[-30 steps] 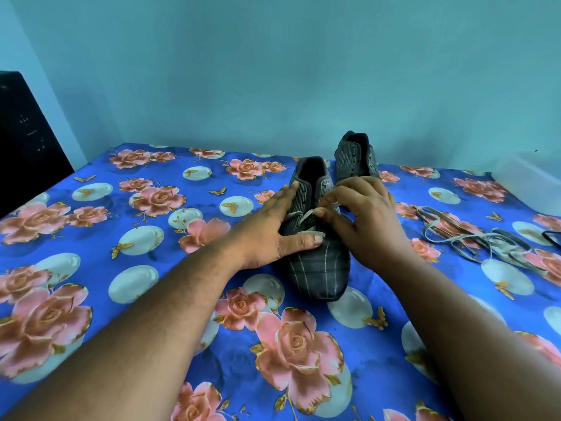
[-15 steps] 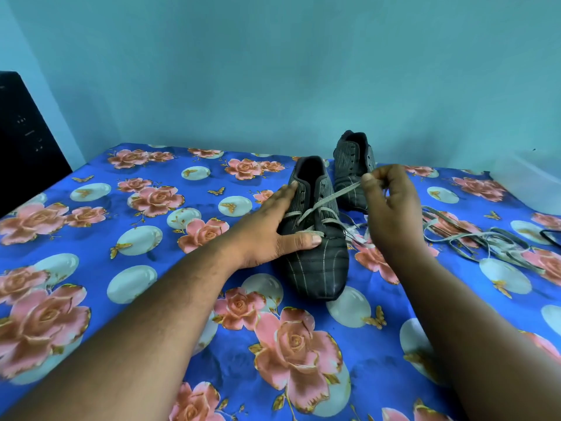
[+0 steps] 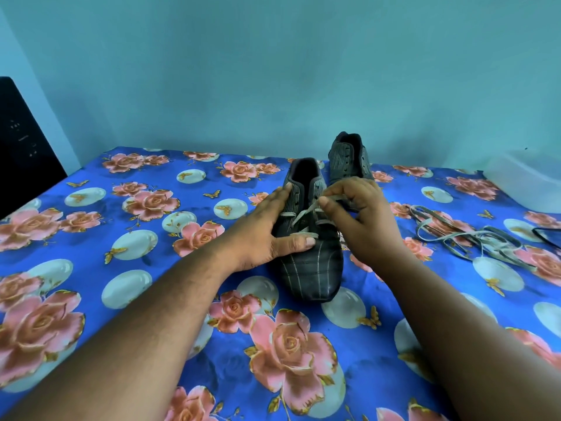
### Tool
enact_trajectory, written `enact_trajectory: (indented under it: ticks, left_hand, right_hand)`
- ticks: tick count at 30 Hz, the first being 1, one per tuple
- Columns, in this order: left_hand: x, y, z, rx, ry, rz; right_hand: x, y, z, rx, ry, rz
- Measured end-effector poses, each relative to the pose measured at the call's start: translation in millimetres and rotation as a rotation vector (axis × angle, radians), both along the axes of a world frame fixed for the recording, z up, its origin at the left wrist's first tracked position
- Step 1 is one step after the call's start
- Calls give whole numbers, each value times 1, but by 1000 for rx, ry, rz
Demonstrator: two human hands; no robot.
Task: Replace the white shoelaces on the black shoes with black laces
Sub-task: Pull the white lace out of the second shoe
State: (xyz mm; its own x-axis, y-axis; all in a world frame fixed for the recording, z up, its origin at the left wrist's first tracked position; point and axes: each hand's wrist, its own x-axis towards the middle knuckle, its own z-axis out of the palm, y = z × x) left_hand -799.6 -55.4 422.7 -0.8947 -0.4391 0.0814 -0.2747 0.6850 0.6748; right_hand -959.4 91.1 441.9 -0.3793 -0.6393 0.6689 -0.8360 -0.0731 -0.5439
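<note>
A black striped shoe (image 3: 312, 268) lies toe toward me on the blue flowered cloth (image 3: 145, 299). Its white lace (image 3: 303, 215) is still threaded through the lower eyelets. My left hand (image 3: 267, 235) presses flat on the shoe's left side, fingers straight, thumb across the vamp. My right hand (image 3: 361, 214) is over the shoe's right side and pinches a strand of the white lace near the upper eyelets. The second black shoe (image 3: 349, 159) stands behind, with no lace visible in it. A loose white lace (image 3: 473, 235) lies tangled on the cloth to the right. A dark lace end (image 3: 546, 237) shows at the right edge.
A translucent plastic container (image 3: 528, 183) sits at the far right near the teal wall. A black object (image 3: 21, 147) stands at the left edge of the surface.
My right hand had pulled a strand of the lace up and to the right, then came back down to the eyelets and pinches the lace there. My left hand stayed on the shoe.
</note>
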Motion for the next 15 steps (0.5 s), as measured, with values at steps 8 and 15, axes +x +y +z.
enact_trajectory:
  ticks: [8,15]
  left_hand:
    - [1,1,1,20,11,6]
    - [-1,-4,-5,65,31,5]
  right_hand:
    - [-3,7,8,-129,-235,-142]
    - [-17,16,24,-376,-487,-276]
